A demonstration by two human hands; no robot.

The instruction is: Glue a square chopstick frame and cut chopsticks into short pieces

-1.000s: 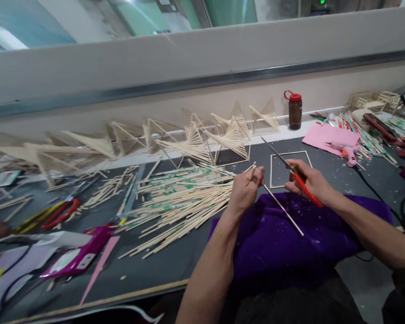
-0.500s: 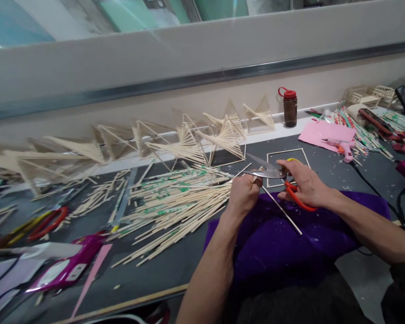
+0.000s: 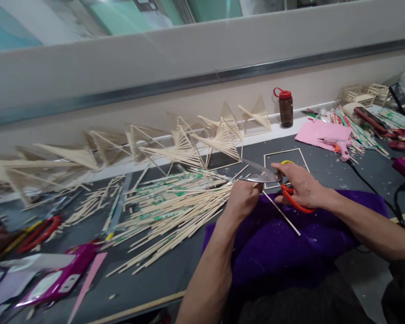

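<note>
I take the purple cloth [image 3: 290, 254] as reference for all positions. The left hand [image 3: 243, 198] is at the cloth's far left corner, closed around a thin stick [image 3: 255, 185]; only the stick's end shows above the fist, against the lower blade of the scissors [image 3: 273, 177]. The right hand [image 3: 299, 181] is over the cloth's far edge, gripping the scissors by the red and yellow handles; the blades stand parted, tips pointing left of the cloth. A long stick [image 3: 282, 214] slants from beside the left fist across the cloth; I cannot tell whether it is the same piece.

Clearances: just beyond the cloth, a square stick frame [image 3: 281, 152] lies flat; in my view, the right hand and scissors overlap its near side. The stick pile [image 3: 178, 202] lies left of the cloth, and its right ends reach the left hand, limiting travel there. Between the pile and the table's front edge [image 3: 145, 307], left of the cloth, I read a strip of dark surface. Beyond the cloth to the right, a similar strip separates the frame from the pink glue gun [image 3: 340, 146]; its black cable [image 3: 371, 179] bounds the cloth's right side. The stick models [image 3: 219, 141] form the rear limit, beyond and left of the cloth.
</note>
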